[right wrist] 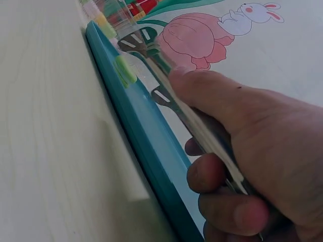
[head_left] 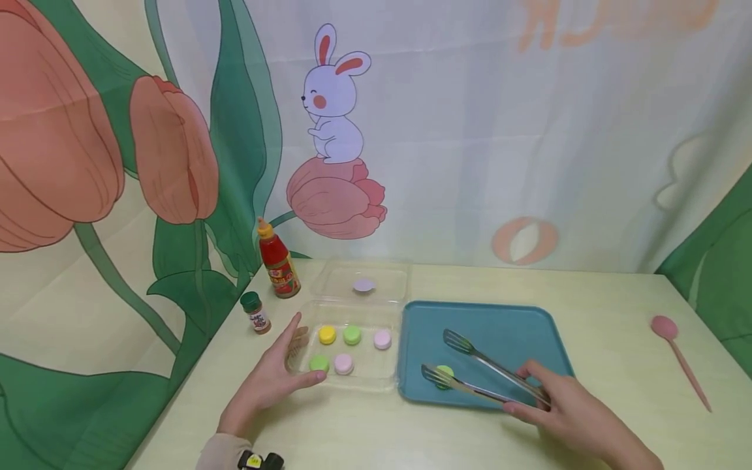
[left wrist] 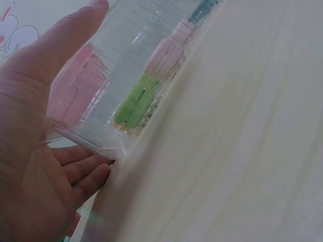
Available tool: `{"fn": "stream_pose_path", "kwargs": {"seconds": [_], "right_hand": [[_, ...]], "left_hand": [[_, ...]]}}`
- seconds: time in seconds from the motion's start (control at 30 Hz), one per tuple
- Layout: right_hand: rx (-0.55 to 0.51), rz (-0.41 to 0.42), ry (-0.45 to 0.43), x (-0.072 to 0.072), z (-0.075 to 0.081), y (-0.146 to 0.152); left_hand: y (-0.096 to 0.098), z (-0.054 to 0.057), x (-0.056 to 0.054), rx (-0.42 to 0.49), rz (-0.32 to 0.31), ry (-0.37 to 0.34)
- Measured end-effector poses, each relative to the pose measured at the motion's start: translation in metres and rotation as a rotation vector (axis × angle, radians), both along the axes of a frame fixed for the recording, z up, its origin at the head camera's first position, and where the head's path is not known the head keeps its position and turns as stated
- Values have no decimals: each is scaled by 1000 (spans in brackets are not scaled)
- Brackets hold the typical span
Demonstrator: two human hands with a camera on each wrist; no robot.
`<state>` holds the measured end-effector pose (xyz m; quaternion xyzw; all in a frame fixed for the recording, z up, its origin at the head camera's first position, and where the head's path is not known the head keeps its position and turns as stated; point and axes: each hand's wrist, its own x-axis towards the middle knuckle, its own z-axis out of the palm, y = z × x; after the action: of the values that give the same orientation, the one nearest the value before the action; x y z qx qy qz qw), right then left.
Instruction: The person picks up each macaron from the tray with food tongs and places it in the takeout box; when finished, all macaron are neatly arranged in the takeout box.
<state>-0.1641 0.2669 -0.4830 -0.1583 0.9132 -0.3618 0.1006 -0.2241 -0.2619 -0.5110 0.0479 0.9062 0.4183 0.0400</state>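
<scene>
A clear plastic container (head_left: 367, 380) lies with its lid flipped back, holding several macarons: a yellow one (head_left: 326, 335), green ones (head_left: 352, 335) and pale pink ones (head_left: 382, 339). My left hand (head_left: 271, 380) is at its left front corner, thumb stretched along the front and fingers at the left side; in the left wrist view they appear to touch it. My right hand (head_left: 578, 411) grips metal tongs (head_left: 510, 373), their arms spread over a blue tray (head_left: 517, 326). A green macaron (head_left: 444, 373) lies on the tray, partly hidden by the nearer tong tip.
Behind the left hand stand a red sauce bottle (head_left: 279, 264) and a small green-capped spice jar (head_left: 256, 314). A pink spoon (head_left: 681, 359) lies at the table's right. The printed curtain (head_left: 446, 130) hangs along the back edge.
</scene>
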Motion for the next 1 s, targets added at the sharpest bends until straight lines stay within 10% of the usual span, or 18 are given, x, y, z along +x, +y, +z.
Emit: {"fn": "stream_pose_path", "kwargs": {"seconds": [1.0], "right_hand": [[43,80,26,1,-4,8]], "left_hand": [[-2,0,-1,-23,3,-3]]}}
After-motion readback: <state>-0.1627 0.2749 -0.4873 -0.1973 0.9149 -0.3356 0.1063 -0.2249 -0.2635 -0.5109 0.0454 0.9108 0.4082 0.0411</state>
